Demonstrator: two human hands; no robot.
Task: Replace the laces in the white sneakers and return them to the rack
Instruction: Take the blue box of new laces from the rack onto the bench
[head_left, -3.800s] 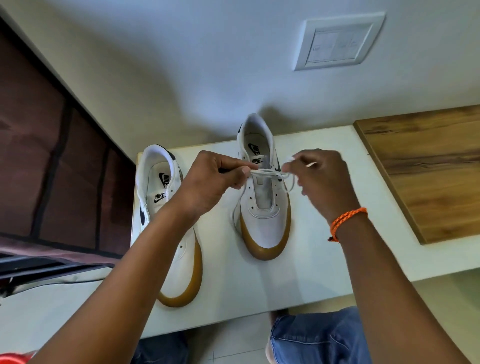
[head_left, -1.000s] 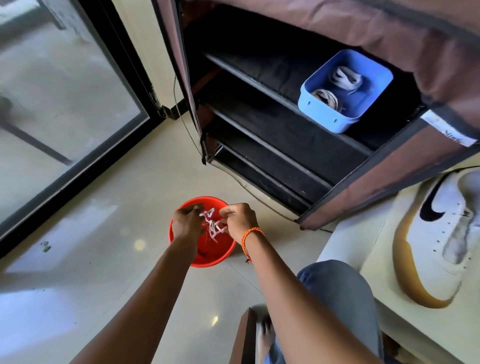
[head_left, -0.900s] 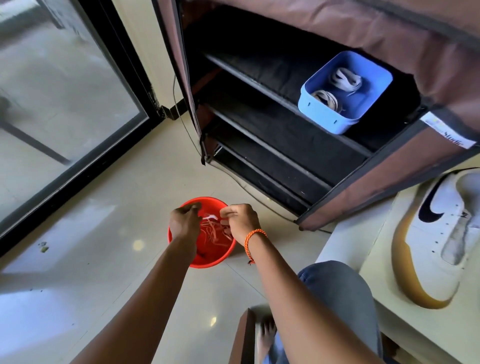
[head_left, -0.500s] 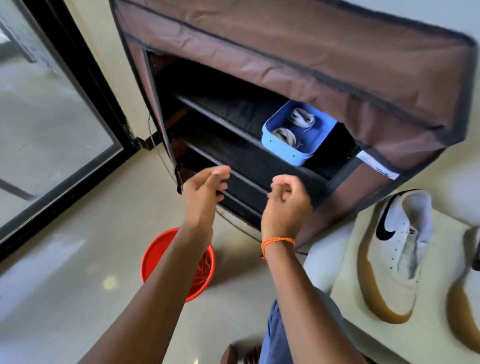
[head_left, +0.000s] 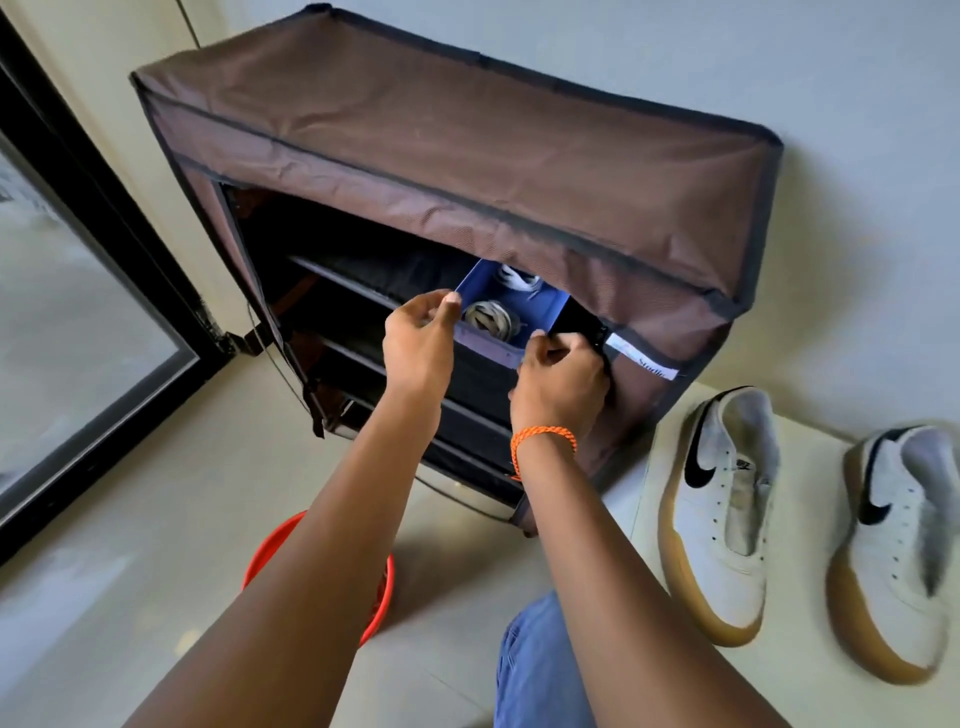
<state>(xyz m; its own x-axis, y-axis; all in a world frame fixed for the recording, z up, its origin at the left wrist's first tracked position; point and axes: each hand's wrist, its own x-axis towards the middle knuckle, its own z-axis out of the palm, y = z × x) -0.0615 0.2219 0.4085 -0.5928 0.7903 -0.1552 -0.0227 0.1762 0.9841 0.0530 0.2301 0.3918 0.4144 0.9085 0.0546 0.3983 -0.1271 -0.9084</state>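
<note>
A: Both hands have been raised from the red bowl (head_left: 382, 597) to the rack (head_left: 467, 171).
B: Noted. Sneakers (head_left: 722, 514) are left laceless on the counter (head_left: 800, 670).
A: Blue bin (head_left: 540, 312), coiled laces (head_left: 485, 318) inside, is gripped: left hand (head_left: 418, 345) at near-left corner, right hand (head_left: 561, 384) at front rim.

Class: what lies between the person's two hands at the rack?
In the head view, the blue bin with coiled laces lies between left hand and right hand.
</note>
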